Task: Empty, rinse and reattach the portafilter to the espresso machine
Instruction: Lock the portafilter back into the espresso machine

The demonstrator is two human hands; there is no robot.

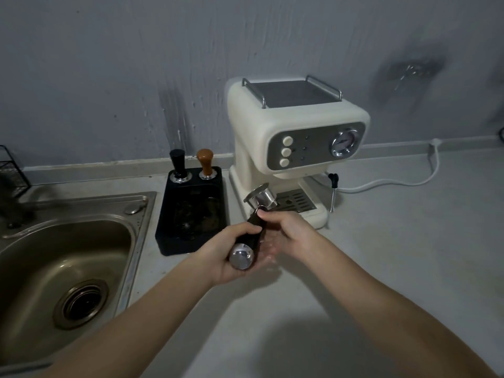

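Note:
The portafilter (260,199) has a steel basket and a black handle with a chrome end cap. It is held in the air in front of the cream espresso machine (297,137), its basket just left of the drip tray (296,200). My left hand (229,255) grips the lower part of the handle near the cap. My right hand (286,230) grips the handle higher up, close to the basket. The basket's inside is turned away and hidden.
A black knock box tray (191,211) with two tampers (191,165) stands left of the machine. A steel sink (68,257) lies at the left. The steam wand (332,189) hangs at the machine's right, and a white cable (409,181) runs along the counter.

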